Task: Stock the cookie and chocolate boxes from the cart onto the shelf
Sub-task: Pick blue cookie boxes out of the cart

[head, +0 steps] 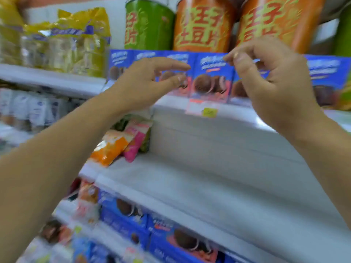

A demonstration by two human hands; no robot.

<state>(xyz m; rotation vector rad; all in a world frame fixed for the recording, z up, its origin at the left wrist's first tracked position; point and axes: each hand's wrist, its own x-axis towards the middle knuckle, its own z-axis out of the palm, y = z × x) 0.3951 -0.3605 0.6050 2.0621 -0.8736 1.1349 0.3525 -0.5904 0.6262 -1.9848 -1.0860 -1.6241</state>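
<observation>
- Counted on the upper white shelf (237,120): six blue cardboard cookie boxes (212,76) in one row, side by side, two partly hidden behind the hands.
- Standing upright, long axis vertical, printed fronts facing near (lettering too blurred to read).
- Left hand (144,82): fingers straight and relaxed, thumb apart from the forefinger, holding nothing, just in front of the row's left half.
- Right hand (275,82): fingers loosely curled, thumb and forefinger tips close together near a box's top edge; impossible to tell whether pinching it.
- Above the row: three tall cylindrical tubs, one green tub (148,25) and two orange tubs (203,25), tops cut off.
- Far left: yellow plastic bags (79,40), too blurred to count.
- On the middle shelf, left end: two snack packets, one orange packet (112,147), one pink packet (136,139).
- Below, near: at least three more blue boxes (171,242), cut off by the bottom edge.
</observation>
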